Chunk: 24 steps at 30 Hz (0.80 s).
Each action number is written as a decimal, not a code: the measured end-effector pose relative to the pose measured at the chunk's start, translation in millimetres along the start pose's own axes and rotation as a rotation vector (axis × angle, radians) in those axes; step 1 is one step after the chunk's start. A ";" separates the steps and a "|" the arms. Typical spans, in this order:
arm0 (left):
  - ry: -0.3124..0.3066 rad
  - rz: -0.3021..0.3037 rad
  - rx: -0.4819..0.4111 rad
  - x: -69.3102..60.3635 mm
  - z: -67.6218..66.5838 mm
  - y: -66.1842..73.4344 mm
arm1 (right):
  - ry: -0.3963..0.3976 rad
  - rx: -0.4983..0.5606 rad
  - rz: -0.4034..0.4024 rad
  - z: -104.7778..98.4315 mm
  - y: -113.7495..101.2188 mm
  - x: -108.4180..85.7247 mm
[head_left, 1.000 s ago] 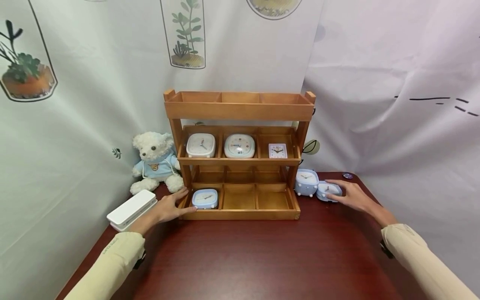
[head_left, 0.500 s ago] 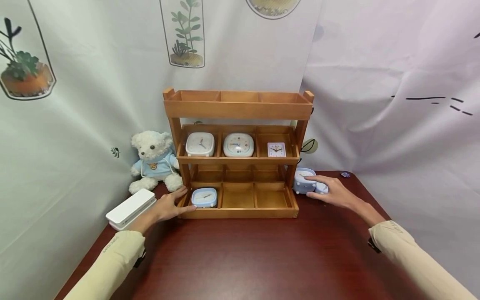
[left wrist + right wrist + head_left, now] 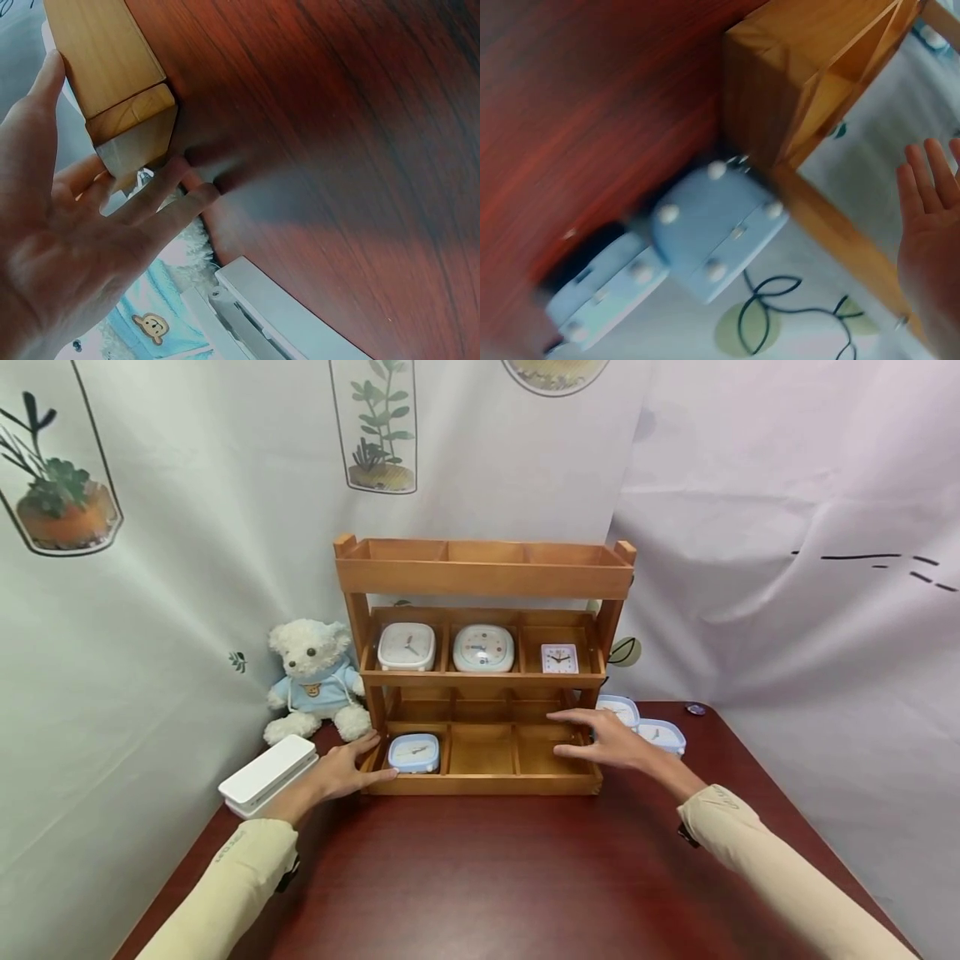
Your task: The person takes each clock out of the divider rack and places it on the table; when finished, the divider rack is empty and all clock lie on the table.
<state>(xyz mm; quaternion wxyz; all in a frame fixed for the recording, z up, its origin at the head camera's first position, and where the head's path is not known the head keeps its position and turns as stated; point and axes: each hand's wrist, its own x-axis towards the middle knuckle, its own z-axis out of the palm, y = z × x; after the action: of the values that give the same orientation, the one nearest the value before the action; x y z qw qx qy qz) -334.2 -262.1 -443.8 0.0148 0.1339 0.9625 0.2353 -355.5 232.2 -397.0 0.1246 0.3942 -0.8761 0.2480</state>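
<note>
A three-tier wooden rack (image 3: 480, 785) stands on the table, with a light blue alarm clock (image 3: 414, 753) in its lower left compartment. My left hand (image 3: 341, 771) holds the rack's lower left corner, thumb along the front board and fingers at the side. In the left wrist view, two fingertips of the left hand (image 3: 82, 225) reach down toward the tabletop. My right hand (image 3: 611, 742) hovers before the lower right compartment, fingers spread and holding nothing. Behind it are a taller blue alarm clock (image 3: 619, 708) and a smaller blue alarm clock (image 3: 662, 737), side by side right of the rack.
On the middle tier sit two white clocks, a squarish one (image 3: 406, 647) and a rounder one (image 3: 483, 648), plus a small square clock (image 3: 559, 658). A teddy bear (image 3: 313, 681) and a white box-like object (image 3: 268, 772) are at left. A small shiny disc (image 3: 695, 709) lies far right.
My right hand has moved left from the smaller blue clock, past the taller one, to the rack's lower right compartment, with nothing in it. The left hand has stayed at its corner.
</note>
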 end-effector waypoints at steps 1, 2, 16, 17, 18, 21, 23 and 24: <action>0.000 -0.001 -0.001 0.4 0.5 0.2 | -0.007 0.003 -0.003 2.0 -2.3 3.5; 0.000 -0.002 -0.003 0.7 0.9 0.6 | -0.013 0.006 -0.003 3.8 -4.7 6.8; -0.012 -0.003 -0.002 1.6 1.8 4.5 | -0.106 0.065 -0.086 42.0 -25.1 50.2; -0.009 0.000 -0.005 1.3 2.0 4.5 | -0.118 0.071 -0.086 45.5 -26.8 53.8; -0.005 -0.002 -0.010 1.1 1.9 4.5 | -0.128 0.067 -0.083 49.1 -28.8 57.9; 0.007 0.006 -0.008 0.0 1.6 4.1 | -0.158 0.067 -0.077 60.7 -34.6 71.9; 0.013 0.003 -0.010 -0.5 2.0 3.6 | -0.173 0.059 -0.071 68.7 -39.9 81.6; 0.014 0.000 -0.010 -0.7 2.4 3.2 | -0.181 0.054 -0.067 72.9 -42.7 86.4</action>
<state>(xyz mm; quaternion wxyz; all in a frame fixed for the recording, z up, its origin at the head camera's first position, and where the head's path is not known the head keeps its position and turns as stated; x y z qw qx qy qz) -332.5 -258.5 -444.5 0.0087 0.1321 0.9614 0.2411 -381.9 114.9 -408.6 0.0424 0.4471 -0.8632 0.2306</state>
